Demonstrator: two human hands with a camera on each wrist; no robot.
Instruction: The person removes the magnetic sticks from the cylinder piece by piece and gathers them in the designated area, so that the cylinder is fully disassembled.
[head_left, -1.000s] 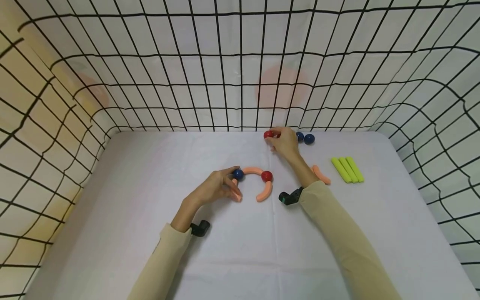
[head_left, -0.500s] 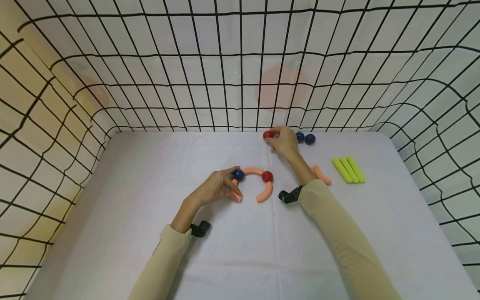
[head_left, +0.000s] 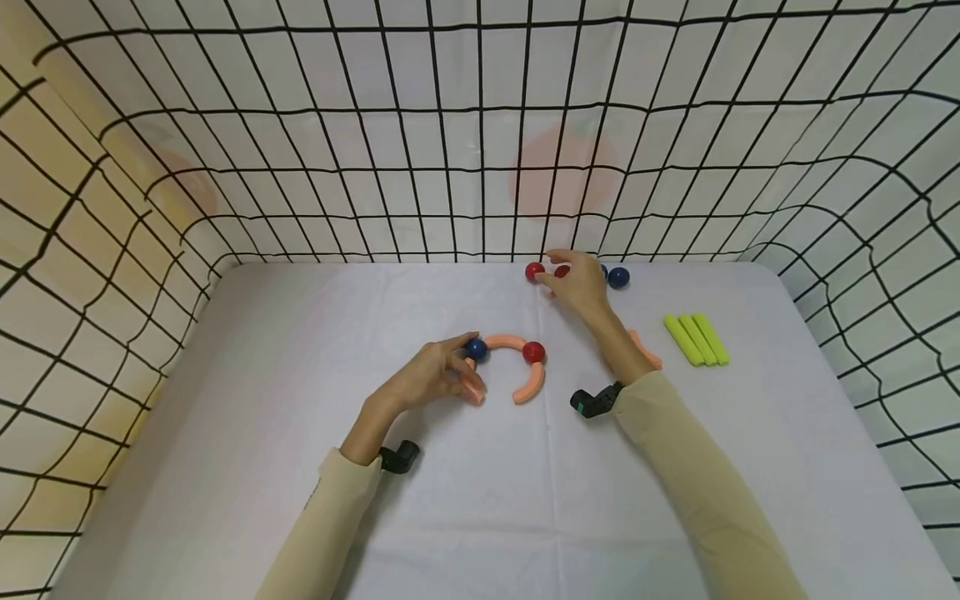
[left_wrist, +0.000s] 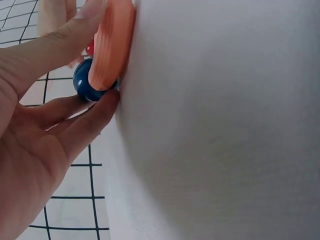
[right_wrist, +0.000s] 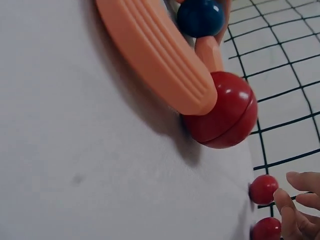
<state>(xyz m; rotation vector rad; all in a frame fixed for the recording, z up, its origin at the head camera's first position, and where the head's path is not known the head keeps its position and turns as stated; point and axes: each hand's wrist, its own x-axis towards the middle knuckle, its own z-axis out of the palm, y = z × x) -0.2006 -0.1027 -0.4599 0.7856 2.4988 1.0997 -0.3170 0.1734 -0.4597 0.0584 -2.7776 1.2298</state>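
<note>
My left hand [head_left: 431, 372] pinches a curved orange stick [left_wrist: 114, 45] between thumb and fingers, with its fingertips also against a blue ball [left_wrist: 86, 82] at the stick's end. From that ball an arc runs on through a second curved orange stick [head_left: 504, 341], a red ball [head_left: 533, 352] and a third orange stick [head_left: 529, 385]. At the back of the table my right hand [head_left: 583, 287] spreads its thumb and fingers around a red ball [head_left: 562, 271], partly hidden by it. Another red ball [head_left: 534, 272] lies at the thumb tip.
Blue balls [head_left: 618, 277] lie right of my right hand, one partly covered. Three yellow-green sticks [head_left: 696, 339] lie side by side farther right. A loose orange stick [head_left: 645, 352] is partly behind my right forearm. Black wire mesh [head_left: 482, 167] stands along the back and sides.
My right hand has let go of the leftmost red ball, spread its fingers and moved slightly right, over the neighbouring red ball. The left hand has stayed in place.
</note>
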